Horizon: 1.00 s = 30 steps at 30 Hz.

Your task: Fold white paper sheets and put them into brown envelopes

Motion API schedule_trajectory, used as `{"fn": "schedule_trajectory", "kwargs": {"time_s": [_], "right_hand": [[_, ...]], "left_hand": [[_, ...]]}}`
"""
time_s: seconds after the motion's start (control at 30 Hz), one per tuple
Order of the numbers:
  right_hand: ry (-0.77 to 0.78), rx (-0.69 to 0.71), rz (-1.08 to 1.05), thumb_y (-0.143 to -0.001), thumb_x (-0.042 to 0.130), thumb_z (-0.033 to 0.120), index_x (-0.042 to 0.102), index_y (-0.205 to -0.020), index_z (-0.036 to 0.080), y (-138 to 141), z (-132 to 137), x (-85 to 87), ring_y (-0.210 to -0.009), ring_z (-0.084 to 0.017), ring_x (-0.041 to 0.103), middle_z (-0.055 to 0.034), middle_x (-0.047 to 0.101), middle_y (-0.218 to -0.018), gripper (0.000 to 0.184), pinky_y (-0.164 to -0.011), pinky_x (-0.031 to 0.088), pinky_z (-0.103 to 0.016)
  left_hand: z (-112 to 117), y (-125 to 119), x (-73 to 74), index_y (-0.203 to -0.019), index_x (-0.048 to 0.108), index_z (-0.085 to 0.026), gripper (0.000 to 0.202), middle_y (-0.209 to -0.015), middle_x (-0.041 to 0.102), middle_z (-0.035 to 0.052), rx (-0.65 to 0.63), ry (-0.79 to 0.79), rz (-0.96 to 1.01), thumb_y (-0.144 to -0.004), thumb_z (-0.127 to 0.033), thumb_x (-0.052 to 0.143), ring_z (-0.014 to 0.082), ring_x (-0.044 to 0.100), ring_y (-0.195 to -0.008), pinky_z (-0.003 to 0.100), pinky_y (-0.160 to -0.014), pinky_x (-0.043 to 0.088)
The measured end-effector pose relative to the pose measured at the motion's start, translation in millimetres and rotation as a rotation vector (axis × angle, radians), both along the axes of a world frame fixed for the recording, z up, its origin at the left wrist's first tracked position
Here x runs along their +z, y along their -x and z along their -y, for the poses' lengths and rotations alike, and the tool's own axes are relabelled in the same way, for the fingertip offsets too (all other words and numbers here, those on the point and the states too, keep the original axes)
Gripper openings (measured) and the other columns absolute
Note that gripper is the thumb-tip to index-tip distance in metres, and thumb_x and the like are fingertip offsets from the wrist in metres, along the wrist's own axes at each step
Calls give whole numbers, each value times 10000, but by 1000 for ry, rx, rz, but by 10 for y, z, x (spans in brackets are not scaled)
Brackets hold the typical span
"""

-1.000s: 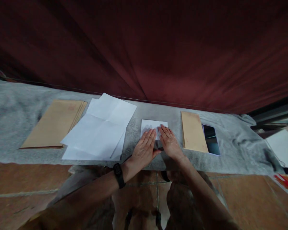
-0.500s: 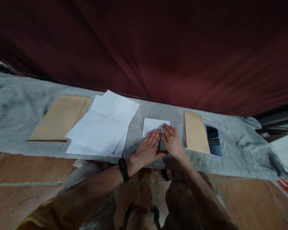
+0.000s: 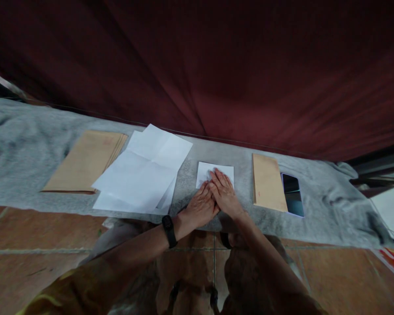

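Note:
A small folded sheet of white paper (image 3: 203, 169) lies flat on the grey cloth in front of me. My left hand (image 3: 202, 205), with a black band on its wrist, rests on the paper's near edge, fingers stretched out. Pressed flat on the paper, my right hand (image 3: 225, 194) partly overlaps the left fingers. To the left are larger white sheets (image 3: 142, 170) with fold creases, lying loosely on each other. On the right sits a short stack of brown envelopes (image 3: 268, 181).
More brown envelopes (image 3: 85, 159) are stacked at the far left. A phone (image 3: 293, 194) lies against the right envelopes. Grey cloth (image 3: 328, 201) covers the long surface, a dark red curtain (image 3: 216, 78) hangs behind it, and floor tiles (image 3: 46, 232) show in front.
My right hand has slid left across the folded paper and now overlaps my left fingers. The left hand has shifted very little, staying on the near edge.

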State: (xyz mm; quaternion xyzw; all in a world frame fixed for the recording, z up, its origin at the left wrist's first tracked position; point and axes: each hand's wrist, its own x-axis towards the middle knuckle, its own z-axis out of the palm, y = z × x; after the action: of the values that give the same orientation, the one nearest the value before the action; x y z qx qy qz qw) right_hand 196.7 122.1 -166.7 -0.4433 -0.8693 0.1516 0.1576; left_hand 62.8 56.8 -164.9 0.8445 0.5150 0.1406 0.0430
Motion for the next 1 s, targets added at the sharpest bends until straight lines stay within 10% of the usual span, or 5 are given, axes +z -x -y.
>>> {"fn": "schedule_trajectory", "kwargs": {"time_s": [0.63, 1.0], "right_hand": [[-154, -141, 73, -1076, 330, 366, 350, -1580, 160, -13, 50, -82, -1534, -265, 280, -131, 311, -1651, 545, -1236, 265, -501], [-167, -152, 175, -1062, 348, 284, 364, -1574, 144, 3, 58, -28, -1533, -244, 281, -122, 307, -1654, 531, -1240, 259, -459]], "left_hand": [[9, 303, -23, -1568, 219, 17, 665, -1633, 289, 246, 278, -85, 20, -960, -199, 381, 304, 168, -1560, 512, -1248, 276], [-493, 188, 66, -1552, 309, -11, 614, -1640, 316, 195, 298, -22, 38, -977, -223, 338, 275, 207, -1555, 471, -1262, 255]]}}
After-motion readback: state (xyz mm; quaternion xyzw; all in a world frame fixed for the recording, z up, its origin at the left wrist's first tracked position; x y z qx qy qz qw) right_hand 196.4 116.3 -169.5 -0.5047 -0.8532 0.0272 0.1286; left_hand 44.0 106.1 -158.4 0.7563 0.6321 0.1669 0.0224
